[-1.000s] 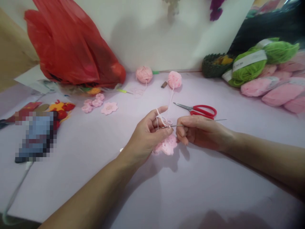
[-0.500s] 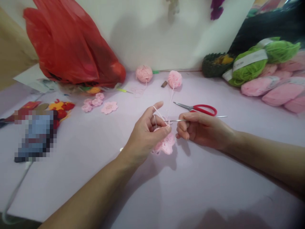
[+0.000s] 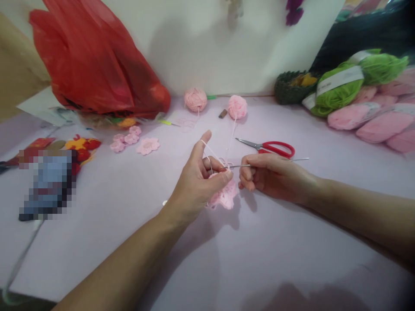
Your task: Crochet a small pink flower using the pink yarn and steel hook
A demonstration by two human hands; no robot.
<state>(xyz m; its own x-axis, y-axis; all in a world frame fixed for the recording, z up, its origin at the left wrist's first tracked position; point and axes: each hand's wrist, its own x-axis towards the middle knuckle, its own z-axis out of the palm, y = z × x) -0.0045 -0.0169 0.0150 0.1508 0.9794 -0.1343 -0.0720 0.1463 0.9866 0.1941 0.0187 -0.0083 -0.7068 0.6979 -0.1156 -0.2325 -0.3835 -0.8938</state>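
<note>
Hook (image 3: 238, 166) pinched by R hand (image 3: 275, 178) thumb & fingers, tip at its 9 o'clock; pink crochet flower (image 3: 224, 198) held at L hand (image 3: 195, 185) 4 o'clock, yarn (image 3: 212, 151) run over raised index; mid-stitch, yarn prob. needs hooking

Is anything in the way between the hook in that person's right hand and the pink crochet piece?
Nothing visible is. The steel crochet hook in the right hand reaches straight to the pink yarn held by the left hand, just above the pink crocheted piece. The red-handled scissors lie beyond the right hand, out of the way.
</note>
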